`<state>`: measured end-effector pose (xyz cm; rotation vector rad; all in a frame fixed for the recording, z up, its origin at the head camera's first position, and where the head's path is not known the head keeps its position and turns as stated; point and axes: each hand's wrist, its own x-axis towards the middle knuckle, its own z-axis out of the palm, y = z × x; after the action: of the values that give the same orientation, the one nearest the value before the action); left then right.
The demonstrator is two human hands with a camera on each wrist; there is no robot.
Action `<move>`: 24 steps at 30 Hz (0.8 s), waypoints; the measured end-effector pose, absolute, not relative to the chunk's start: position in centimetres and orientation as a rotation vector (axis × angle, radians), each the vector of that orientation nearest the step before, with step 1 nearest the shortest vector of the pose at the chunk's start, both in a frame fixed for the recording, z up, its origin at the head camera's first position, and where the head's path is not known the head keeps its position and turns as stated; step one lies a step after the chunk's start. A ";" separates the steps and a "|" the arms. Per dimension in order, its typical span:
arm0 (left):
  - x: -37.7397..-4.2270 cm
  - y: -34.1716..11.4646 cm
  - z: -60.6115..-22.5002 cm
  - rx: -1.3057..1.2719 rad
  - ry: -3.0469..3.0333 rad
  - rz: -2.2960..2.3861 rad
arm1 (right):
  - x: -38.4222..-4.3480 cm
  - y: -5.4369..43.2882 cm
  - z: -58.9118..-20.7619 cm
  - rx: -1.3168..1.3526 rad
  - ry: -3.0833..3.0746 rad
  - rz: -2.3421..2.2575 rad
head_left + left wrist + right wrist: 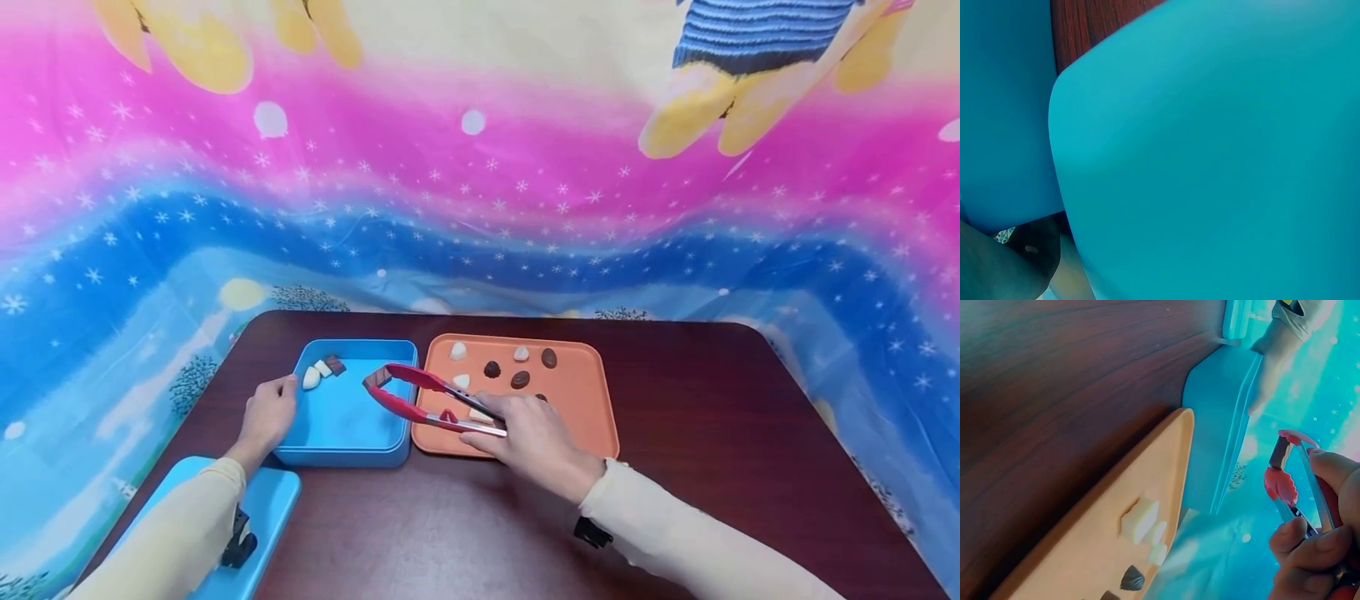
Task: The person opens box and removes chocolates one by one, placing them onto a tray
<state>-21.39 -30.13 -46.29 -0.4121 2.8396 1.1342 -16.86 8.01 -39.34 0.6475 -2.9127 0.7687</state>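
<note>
My right hand (536,437) grips a pair of red-tipped metal tongs (408,408), fingers curled round the handles. Between the tong tips a brown chocolate piece (1280,453) is pinched, held over the blue box (348,417). At the box's left wall, my left hand (268,417) holds the rim. Inside the box, near its back left corner, lie a white oval chocolate (311,378), a small white piece (322,367) and a brown square one (335,365). To the right, an orange tray (581,408) bears several white and dark chocolates, some hidden behind my right hand.
A light blue lid (273,508) lies at the table's front left, partly under my left forearm. The dark wooden table (697,417) extends to the right of the tray. A patterned cloth (480,208) hangs behind the table and along its sides.
</note>
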 end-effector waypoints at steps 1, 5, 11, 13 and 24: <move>-21.4 -30.1 -46.3 -0.413 2.833 1.132 | -16.8 8.2 -39.4 0.642 -2.909 0.761; -21.5 -30.2 -46.3 -0.408 2.815 1.127 | -16.7 9.1 -39.5 0.616 -2.899 0.736; -21.4 -30.1 -46.1 -0.411 2.816 1.135 | -16.4 10.6 -39.8 0.594 -2.914 0.706; -21.4 -30.1 -46.0 -0.409 2.824 1.135 | -16.3 11.1 -40.0 0.586 -2.931 0.701; -21.3 -30.0 -45.9 -0.413 2.816 1.134 | -16.0 13.2 -41.5 0.523 -2.981 0.680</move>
<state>-21.32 -30.03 -45.93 -0.4132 2.8162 1.1336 -15.98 13.16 -41.54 0.5228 -2.9814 0.6798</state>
